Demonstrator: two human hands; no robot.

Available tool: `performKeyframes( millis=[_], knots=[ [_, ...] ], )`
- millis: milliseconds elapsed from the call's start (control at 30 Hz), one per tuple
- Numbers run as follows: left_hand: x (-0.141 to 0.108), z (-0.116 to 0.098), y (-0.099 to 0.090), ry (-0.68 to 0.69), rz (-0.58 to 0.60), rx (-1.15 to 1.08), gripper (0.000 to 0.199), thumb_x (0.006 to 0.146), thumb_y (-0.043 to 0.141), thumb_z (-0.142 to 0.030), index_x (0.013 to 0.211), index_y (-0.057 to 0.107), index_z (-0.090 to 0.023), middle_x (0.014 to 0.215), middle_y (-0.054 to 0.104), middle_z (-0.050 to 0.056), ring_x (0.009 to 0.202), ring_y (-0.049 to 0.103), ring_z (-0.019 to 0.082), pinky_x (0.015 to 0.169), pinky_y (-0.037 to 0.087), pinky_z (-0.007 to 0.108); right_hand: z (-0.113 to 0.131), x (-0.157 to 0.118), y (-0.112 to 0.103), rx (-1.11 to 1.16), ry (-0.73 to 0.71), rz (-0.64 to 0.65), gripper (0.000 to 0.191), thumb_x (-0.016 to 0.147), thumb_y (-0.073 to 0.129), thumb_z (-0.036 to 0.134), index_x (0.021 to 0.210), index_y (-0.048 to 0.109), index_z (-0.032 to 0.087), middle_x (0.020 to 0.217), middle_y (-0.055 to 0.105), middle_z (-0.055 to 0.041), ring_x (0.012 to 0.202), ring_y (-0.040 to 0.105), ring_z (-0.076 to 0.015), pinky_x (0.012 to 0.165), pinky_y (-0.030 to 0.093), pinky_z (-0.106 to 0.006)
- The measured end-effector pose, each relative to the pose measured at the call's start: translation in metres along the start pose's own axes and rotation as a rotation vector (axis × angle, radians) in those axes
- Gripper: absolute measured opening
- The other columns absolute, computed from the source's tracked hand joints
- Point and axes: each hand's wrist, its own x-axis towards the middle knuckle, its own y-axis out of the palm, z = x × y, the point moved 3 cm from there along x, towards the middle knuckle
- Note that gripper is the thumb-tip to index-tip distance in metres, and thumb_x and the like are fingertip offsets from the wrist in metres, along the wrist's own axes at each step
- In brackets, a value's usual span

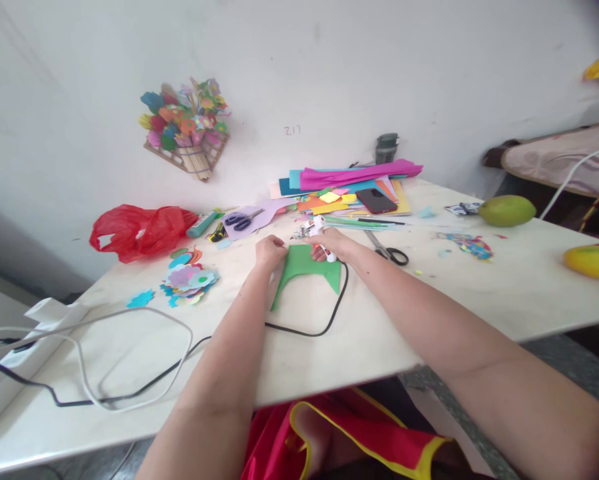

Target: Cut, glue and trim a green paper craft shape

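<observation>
The right hand (327, 247) was closed around a white glue gun (319, 227), over the far right part of a green paper piece (304, 257) with a curved cut-out. The green paper piece lay on the table (309, 363), straight ahead of the person at 12 o'clock. The left hand (271, 252) had its fingers curled at the paper's far left corner; whether they pinched it could not be told.

Taking the green paper piece as the clock's centre, silver scissors with black handles (395, 256) lay at 3 o'clock, a phone (376, 200) and stacked coloured sheets (349, 179) towards 1 o'clock, dark-handled scissors (239, 221) at 10, flower-shaped cut-outs (187, 279) at 9, and a white power strip (22, 360) at 8. A black cord (340, 300) curved round the paper's near side.
</observation>
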Motion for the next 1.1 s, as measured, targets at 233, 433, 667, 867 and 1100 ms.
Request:
performKeyframes(
  millis=[233,433,667,867,1100],
  knots=[
    [-0.0013,0.0,-0.0028,-0.019,0.015,-0.011,0.017,0.061,0.064,-0.016,0.077,0.066,-0.019,0.081,0.07,0.004,0.079,0.064,0.017,0.075,0.048,0.024,-0.0061,0.0044,-0.0014,-0.091,0.008,0.046,0.036,0.067,0.072,0.042,0.066,0.049,0.015,0.044,0.057,-0.003,0.038,0.055,-0.0141,0.034,0.045,-0.022],
    [-0.0004,0.0029,-0.0017,-0.017,0.013,-0.033,0.016,0.061,0.066,-0.018,0.077,0.065,-0.018,0.082,0.07,0.004,0.079,0.064,0.017,0.074,0.047,0.024,-0.0056,0.0027,-0.0025,-0.144,0.0,0.057,0.033,0.069,0.07,0.04,0.064,0.05,0.015,0.043,0.057,-0.0025,0.036,0.054,-0.0135,0.032,0.041,-0.02],
    [0.0017,0.0079,0.0005,-0.017,0.022,-0.101,0.016,0.059,0.067,-0.018,0.075,0.064,-0.018,0.076,0.07,0.004,0.076,0.065,0.017,0.073,0.048,0.024,-0.0045,0.0012,-0.004,-0.163,0.024,0.063,0.028,0.071,0.068,0.033,0.063,0.05,0.014,0.042,0.056,-0.0019,0.035,0.053,-0.0128,0.033,0.042,-0.021],
    [0.0021,0.0088,0.001,-0.016,0.035,-0.121,0.016,0.059,0.067,-0.017,0.074,0.063,-0.017,0.076,0.07,0.004,0.075,0.065,0.016,0.073,0.048,0.023,-0.0028,-0.0011,-0.0032,-0.188,0.032,0.079,0.022,0.075,0.063,0.026,0.063,0.049,0.014,0.042,0.055,-0.0012,0.036,0.052,-0.0129,0.033,0.042,-0.021],
    [0.0013,0.0081,0.0006,-0.024,0.047,-0.13,0.016,0.059,0.067,-0.015,0.074,0.062,-0.016,0.076,0.07,0.004,0.076,0.066,0.016,0.072,0.047,0.022,0.0001,-0.0036,-0.0015,-0.24,0.043,0.08,0.025,0.077,0.061,0.026,0.058,0.048,0.014,0.038,0.052,-0.0007,0.034,0.051,-0.0116,0.032,0.039,-0.019]
  ],
)
